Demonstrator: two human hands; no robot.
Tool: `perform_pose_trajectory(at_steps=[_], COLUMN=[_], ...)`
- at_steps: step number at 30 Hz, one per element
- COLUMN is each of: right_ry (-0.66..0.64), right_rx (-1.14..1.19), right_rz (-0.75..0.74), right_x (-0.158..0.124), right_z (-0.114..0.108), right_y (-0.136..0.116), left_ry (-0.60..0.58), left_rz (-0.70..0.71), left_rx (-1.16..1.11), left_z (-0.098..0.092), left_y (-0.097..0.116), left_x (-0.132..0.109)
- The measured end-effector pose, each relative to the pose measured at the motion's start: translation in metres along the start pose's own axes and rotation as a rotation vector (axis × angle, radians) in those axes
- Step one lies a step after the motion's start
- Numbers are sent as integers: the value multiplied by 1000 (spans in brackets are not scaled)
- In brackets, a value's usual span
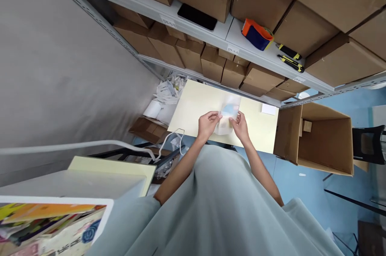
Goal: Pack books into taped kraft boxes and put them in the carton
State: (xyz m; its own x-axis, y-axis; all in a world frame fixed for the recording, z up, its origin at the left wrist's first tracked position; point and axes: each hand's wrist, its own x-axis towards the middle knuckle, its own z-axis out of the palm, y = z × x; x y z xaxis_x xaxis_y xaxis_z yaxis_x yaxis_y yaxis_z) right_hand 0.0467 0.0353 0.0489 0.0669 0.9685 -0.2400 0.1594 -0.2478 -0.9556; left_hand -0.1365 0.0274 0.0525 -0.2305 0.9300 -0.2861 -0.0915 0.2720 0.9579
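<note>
In the head view, your left hand [208, 124] and right hand [240, 125] each pinch one side of a clear pouch [228, 116], which sits between them over the middle of the desk's [193, 107] near edge. The pouch's long axis points away from you, toward the shelf [223, 33]. The shelf labels [233, 50] are too small to read.

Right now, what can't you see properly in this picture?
- Head view: what is in the clear packet, held by the left hand and right hand, is too small and blurred.
- Head view: the shelf label writing is too small to read.
- Head view: the colourful printed pack is cut off by the picture's edge.
</note>
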Motion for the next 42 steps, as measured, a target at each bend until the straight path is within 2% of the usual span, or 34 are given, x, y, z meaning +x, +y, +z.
perform_pose_trajectory(at_steps=[2, 6, 9, 12, 16, 17, 19, 21, 22, 25, 27, 35, 42], right_ry=[51, -93, -40, 51, 140, 144, 118, 49, 7, -113, -156, -130, 79], right_rx=[-22, 161, 225, 222, 159, 154, 168, 193, 203, 228, 246, 268, 145], right_rz=[-14, 4, -10, -12, 25, 49, 98, 130, 140, 153, 142, 90, -37], right_x=[-3, -12, -21, -28, -29, -29, -28, -29, -31, -35, -36, -31, -19], right_z=[28, 83, 114, 130, 130, 128, 122, 117, 115, 114, 115, 117, 120], right_y=[-7, -24, -34, -40, -44, -46, -52, -62, -67, -81, -89, -104, -95], left_ry=[22, -28, -104, -181, -336, -327, -213, -129, -162, -416, -493, -467, -397], left_rz=[149, 397, 471, 451, 409, 396, 330, 188, 98, -138, -203, -200, -163], left_rx=[128, 373, 477, 492, 319, 274, 218, 145, 80, -157, -254, -322, -299], left_z=[-14, -39, -53, -66, -89, -97, -114, -131, -138, -152, -155, -147, -139], left_y=[7, 21, 27, 27, 22, 21, 21, 25, 28, 40, 48, 69, 68], left_x=[3, 6, 6, 5, 11, 15, 25, 36, 41, 48, 47, 40, 48])
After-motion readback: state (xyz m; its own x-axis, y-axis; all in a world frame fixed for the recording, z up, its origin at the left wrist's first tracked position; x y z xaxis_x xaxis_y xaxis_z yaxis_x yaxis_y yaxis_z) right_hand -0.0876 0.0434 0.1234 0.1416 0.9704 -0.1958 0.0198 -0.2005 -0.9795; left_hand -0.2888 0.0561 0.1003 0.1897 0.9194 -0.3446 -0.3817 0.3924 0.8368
